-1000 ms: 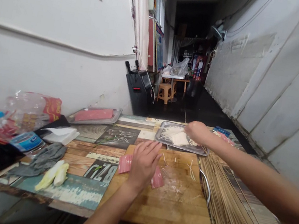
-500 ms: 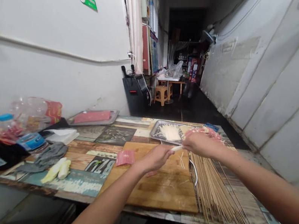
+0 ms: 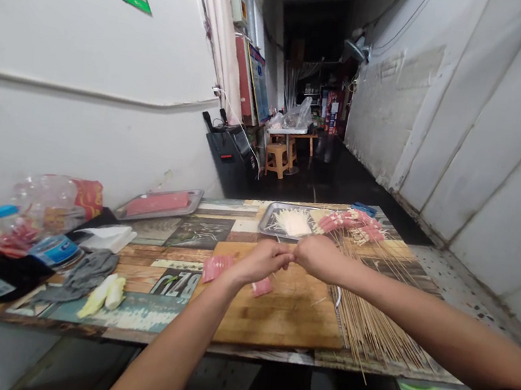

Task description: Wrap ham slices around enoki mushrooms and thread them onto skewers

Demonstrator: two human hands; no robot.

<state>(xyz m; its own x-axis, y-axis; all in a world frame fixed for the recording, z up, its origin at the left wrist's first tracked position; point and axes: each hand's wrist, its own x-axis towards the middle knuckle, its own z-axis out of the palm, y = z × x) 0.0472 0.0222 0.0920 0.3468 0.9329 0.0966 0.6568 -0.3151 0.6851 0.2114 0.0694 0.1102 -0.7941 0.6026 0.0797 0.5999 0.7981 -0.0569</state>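
Above the cutting board (image 3: 278, 328), my left hand (image 3: 265, 261) and my right hand (image 3: 317, 256) meet with closed fingers. They pinch a small white bundle of enoki mushrooms, seen between them a moment earlier and now mostly hidden by the fingers. A slice of pink meat (image 3: 262, 286) lies on the board just below my hands. Overlapping meat slices (image 3: 217, 268) rest at the board's left edge. Behind my hands, a metal tray (image 3: 267, 217) holds more enoki mushrooms (image 3: 293, 220). Skewered meat rolls (image 3: 353, 221) lie at the back right.
Many bamboo skewers (image 3: 373, 327) spread right of the board. Another tray (image 3: 195, 201) carries a pink meat slab (image 3: 159, 203). To the left are pale vegetable pieces (image 3: 103, 296), a grey cloth (image 3: 90, 273) and plastic bottles (image 3: 47, 202). A white wall stands left.
My hands have drawn together and moved slightly left, hiding the white bundle between them. The skewered meat rolls and the slice under my hands show more. The view has shifted slightly.
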